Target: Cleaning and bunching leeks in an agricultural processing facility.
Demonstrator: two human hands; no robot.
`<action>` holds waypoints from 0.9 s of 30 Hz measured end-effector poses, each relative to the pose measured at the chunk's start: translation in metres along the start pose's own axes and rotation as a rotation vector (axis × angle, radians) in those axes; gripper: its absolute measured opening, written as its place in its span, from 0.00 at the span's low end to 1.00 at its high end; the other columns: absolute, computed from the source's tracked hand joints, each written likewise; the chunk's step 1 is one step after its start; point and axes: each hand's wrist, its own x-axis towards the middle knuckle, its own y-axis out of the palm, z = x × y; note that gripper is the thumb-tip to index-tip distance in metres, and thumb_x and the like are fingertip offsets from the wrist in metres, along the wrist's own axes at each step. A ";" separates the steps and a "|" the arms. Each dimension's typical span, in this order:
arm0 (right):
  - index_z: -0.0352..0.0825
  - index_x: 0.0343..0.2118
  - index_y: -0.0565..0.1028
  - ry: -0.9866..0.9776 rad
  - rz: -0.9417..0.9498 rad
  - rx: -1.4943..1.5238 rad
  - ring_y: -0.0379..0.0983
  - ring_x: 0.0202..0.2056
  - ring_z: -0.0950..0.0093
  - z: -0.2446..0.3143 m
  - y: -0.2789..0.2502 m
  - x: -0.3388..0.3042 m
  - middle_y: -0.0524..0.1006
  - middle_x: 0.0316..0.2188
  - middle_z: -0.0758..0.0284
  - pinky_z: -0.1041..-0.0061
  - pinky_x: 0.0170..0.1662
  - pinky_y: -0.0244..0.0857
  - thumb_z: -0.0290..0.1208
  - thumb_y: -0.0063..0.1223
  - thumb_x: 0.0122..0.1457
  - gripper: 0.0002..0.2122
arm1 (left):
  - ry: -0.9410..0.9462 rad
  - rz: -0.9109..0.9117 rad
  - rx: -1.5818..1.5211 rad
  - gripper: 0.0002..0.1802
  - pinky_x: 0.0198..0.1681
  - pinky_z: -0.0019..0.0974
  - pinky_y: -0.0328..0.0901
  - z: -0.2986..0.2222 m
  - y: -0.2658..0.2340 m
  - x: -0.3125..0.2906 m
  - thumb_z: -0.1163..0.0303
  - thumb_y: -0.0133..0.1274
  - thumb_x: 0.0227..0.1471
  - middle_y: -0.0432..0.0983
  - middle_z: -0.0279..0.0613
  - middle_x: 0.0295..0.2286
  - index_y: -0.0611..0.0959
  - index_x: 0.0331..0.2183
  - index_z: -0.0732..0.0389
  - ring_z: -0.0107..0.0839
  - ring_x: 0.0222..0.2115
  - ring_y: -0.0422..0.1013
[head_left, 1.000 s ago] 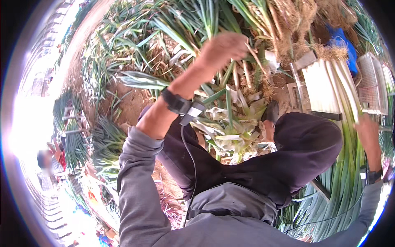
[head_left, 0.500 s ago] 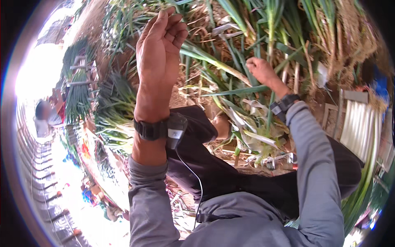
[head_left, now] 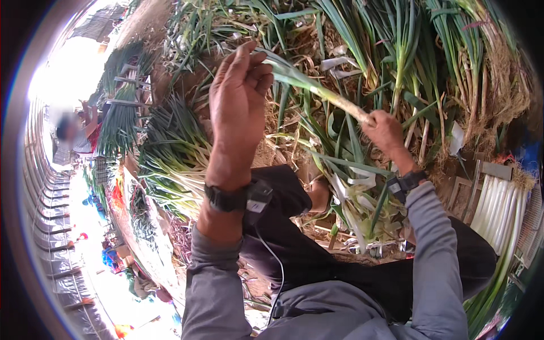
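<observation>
Head view, left hand: the left hand [head_left: 237,107] is raised in the upper middle of the picture, back of the hand toward the camera, fingers curled narrowly around the green leaf end of a leek stalk [head_left: 317,90].
Head view, right hand: the right hand [head_left: 386,131] is closed on the pale lower shaft of the same leek stalk, to the right of and below the left hand.
Head view, leek stalk position: it runs slanted between the two hands, green end up-left, whitish end down-right, held above the heap of leeks [head_left: 408,62] that fills the top of the picture.
Head view, wrists: a dark wristband [head_left: 226,198] with a small grey device and a thin cable sits on the left wrist; a dark watch strap [head_left: 407,182] sits on the right wrist. Both forearms wear grey sleeves.
Head view, trimmings: loose stripped leaves [head_left: 357,204] lie below the right hand, in front of the person's dark-clothed knees.
Head view, right edge: a rack of cleaned white leek shafts [head_left: 498,209] stands near the right rim.
Head view, left side: bundled leeks [head_left: 170,153] lie on the ground left of the left forearm; further left the picture is overexposed.
</observation>
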 end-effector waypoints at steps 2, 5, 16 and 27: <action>0.37 0.33 0.77 0.007 -0.055 0.093 0.76 0.27 0.71 0.026 -0.048 0.002 0.79 0.28 0.67 0.67 0.30 0.69 0.43 0.59 0.56 0.13 | 0.004 -0.064 -0.020 0.15 0.38 0.31 0.70 0.005 0.001 0.004 0.66 0.53 0.62 0.79 0.39 0.34 0.78 0.47 0.63 0.28 0.31 0.74; 0.34 0.38 0.79 0.001 -0.090 0.280 0.76 0.25 0.75 0.062 -0.110 -0.019 0.80 0.28 0.66 0.73 0.29 0.69 0.43 0.60 0.56 0.16 | -0.070 -0.222 -0.119 0.12 0.34 0.29 0.68 0.017 0.001 0.011 0.64 0.54 0.62 0.77 0.39 0.31 0.77 0.42 0.62 0.29 0.28 0.72; 0.29 0.44 0.75 -0.113 -0.278 0.591 0.69 0.31 0.86 0.089 -0.181 -0.156 0.75 0.34 0.72 0.85 0.29 0.64 0.30 0.57 0.61 0.12 | -0.364 -0.008 -0.353 0.25 0.37 0.46 0.72 0.074 0.045 0.017 0.48 0.42 0.66 0.77 0.48 0.38 0.73 0.48 0.61 0.42 0.35 0.75; 0.29 0.41 0.75 -0.218 -0.328 0.226 0.73 0.29 0.65 0.051 -0.092 -0.154 0.76 0.34 0.58 0.70 0.33 0.69 0.32 0.61 0.58 0.13 | -0.073 0.417 -0.350 0.22 0.45 0.48 0.70 0.066 0.072 0.016 0.67 0.58 0.59 0.74 0.38 0.42 0.70 0.52 0.56 0.37 0.44 0.72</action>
